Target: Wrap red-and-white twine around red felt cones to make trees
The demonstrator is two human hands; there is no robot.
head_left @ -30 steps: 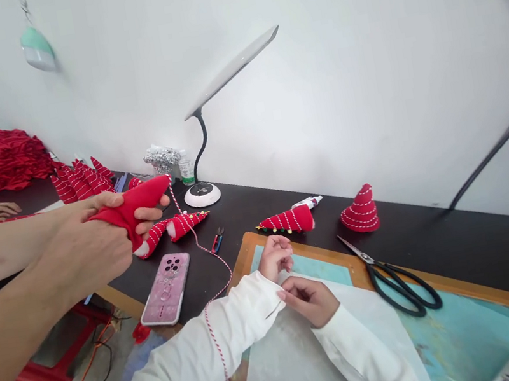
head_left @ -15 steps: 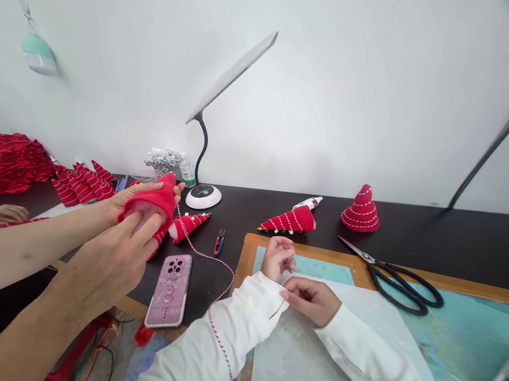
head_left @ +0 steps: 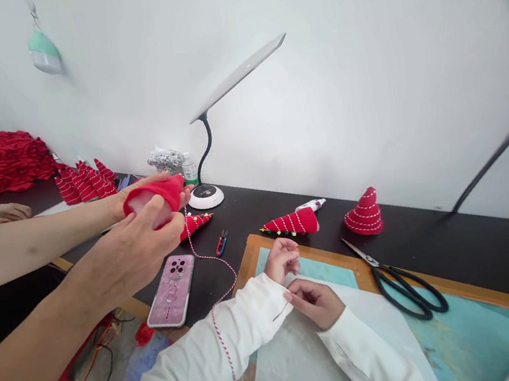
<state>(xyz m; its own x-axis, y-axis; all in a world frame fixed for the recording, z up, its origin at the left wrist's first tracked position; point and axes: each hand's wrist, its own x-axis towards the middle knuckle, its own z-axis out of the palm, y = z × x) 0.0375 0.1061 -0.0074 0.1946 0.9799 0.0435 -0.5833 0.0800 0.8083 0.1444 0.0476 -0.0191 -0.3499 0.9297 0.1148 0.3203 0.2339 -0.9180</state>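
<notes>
My left hand [head_left: 282,260] is curled in a white sleeve at the edge of a white paper sheet [head_left: 300,354], with nothing visible in it. My right hand [head_left: 315,302] pinches a thin needle [head_left: 279,312] close to my left cuff. Red-and-white twine [head_left: 213,268] runs across the table beneath my left forearm. A co-worker's two bare hands [head_left: 146,240] hold an open red felt cone [head_left: 155,196] above the table. Beyond my hands lie a striped felt cone [head_left: 291,224] and a stitched red cone [head_left: 363,215].
Black-handled scissors [head_left: 398,287] lie on a teal board with an orange border [head_left: 339,267]. A pink phone [head_left: 171,292], small snips [head_left: 221,242], a glue tube [head_left: 310,205] and a desk lamp [head_left: 205,195] stand on the black table. Red fabric [head_left: 2,166] is piled far left.
The co-worker's hands have moved right and turned the red cone so its open end faces me, now hiding a striped cone. My own hands have barely moved.
</notes>
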